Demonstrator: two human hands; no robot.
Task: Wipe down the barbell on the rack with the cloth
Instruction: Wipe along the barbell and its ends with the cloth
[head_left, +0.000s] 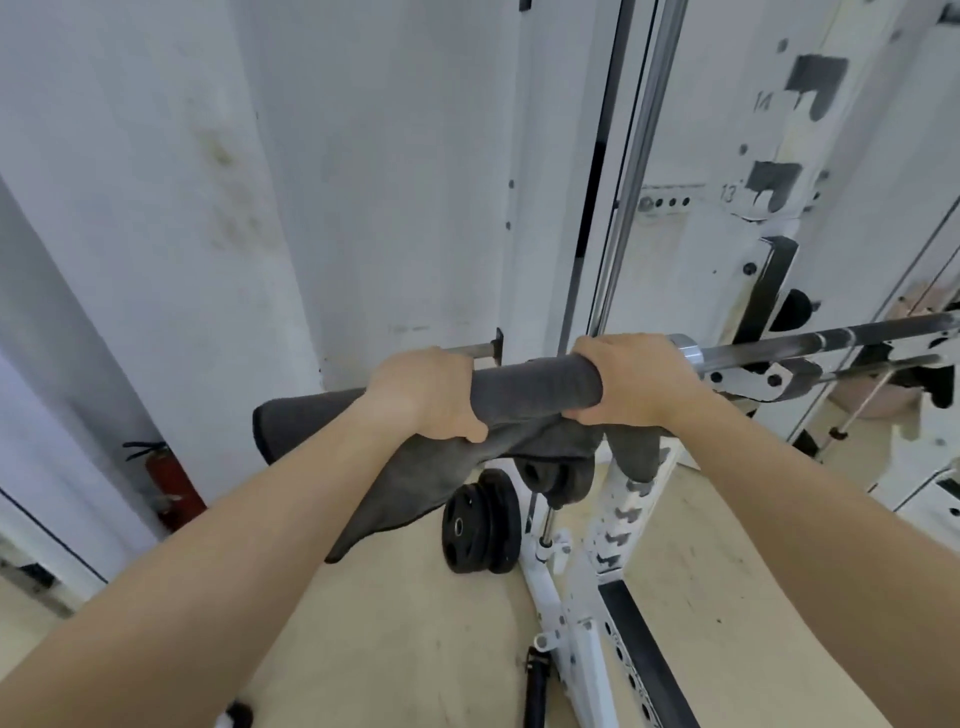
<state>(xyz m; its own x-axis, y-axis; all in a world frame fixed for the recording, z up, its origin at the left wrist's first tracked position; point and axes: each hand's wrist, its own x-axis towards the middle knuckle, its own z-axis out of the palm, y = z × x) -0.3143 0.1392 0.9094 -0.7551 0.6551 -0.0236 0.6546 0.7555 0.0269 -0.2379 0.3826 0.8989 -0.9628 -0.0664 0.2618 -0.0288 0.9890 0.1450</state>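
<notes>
A dark grey cloth (535, 387) is wrapped over the left end sleeve of the steel barbell (831, 340), which rests on the white rack (769, 291). My left hand (423, 395) grips the cloth-covered sleeve from above. My right hand (631, 379) grips the cloth a little to the right, beside the barbell's collar. The sleeve under the cloth is hidden. Loose cloth hangs down below both hands. The bare bar runs off to the right.
Black weight plates (480, 525) sit on a low peg of the rack, near the beige floor. A red fire extinguisher (171, 483) stands at the left by the white wall. Vertical guide rods (631, 171) rise behind the hands.
</notes>
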